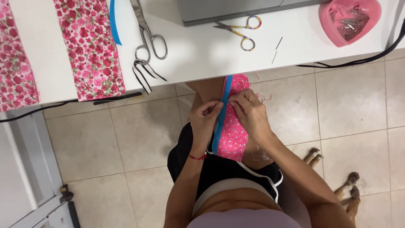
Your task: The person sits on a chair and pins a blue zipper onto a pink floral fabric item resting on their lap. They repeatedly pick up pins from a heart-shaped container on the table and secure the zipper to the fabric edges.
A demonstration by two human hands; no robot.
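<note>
1. Left hand (pixel 205 118) pinches the blue strip (pixel 221 118) along the pink fabric piece's (pixel 234 133) left edge
2. Right hand (pixel 249 112) pinches the fabric's top, over the lap, below the white table (pixel 202 55) edge

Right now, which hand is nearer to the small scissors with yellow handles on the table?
Right. The right hand is below the small scissors, a little right of them; the left hand sits further left and lower.

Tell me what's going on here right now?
A seated person holds a pink floral fabric piece with a blue strip along its edge over the lap. The left hand and right hand both pinch it near the top. Two scissors and a pink bowl sit on the white table.
</note>
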